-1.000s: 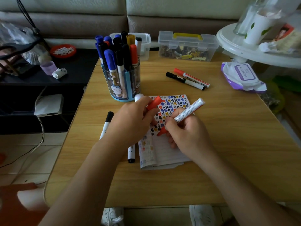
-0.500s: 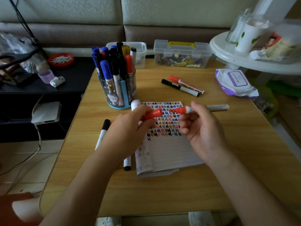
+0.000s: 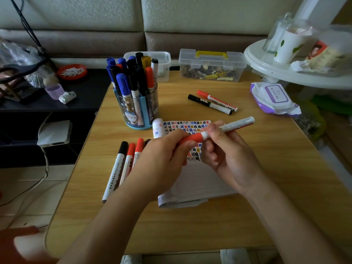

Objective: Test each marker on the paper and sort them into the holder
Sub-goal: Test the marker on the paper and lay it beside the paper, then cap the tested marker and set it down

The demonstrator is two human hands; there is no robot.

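My right hand (image 3: 226,153) grips the white barrel of a red marker (image 3: 232,125), held level above the paper (image 3: 202,180). My left hand (image 3: 162,161) pinches its red cap (image 3: 191,139), which sits on the marker's tip. The paper lies on the wooden table (image 3: 266,168), its top part covered in coloured test marks. A clear holder (image 3: 140,109) with a cartoon print stands behind the paper, full of blue, black and red markers. Three loose markers (image 3: 123,164) lie left of my left hand. A black and a red marker (image 3: 213,102) lie further back on the right.
Two clear plastic boxes (image 3: 211,65) stand at the table's far edge. A purple wipes pack (image 3: 274,98) lies at the right edge under a white round stand (image 3: 285,71). A low black shelf (image 3: 47,103) with a white device is to the left.
The marker was writing on the paper, then my right hand lifted it and turned it level. My left hand brought the red cap onto its tip. The view tilted down slightly.
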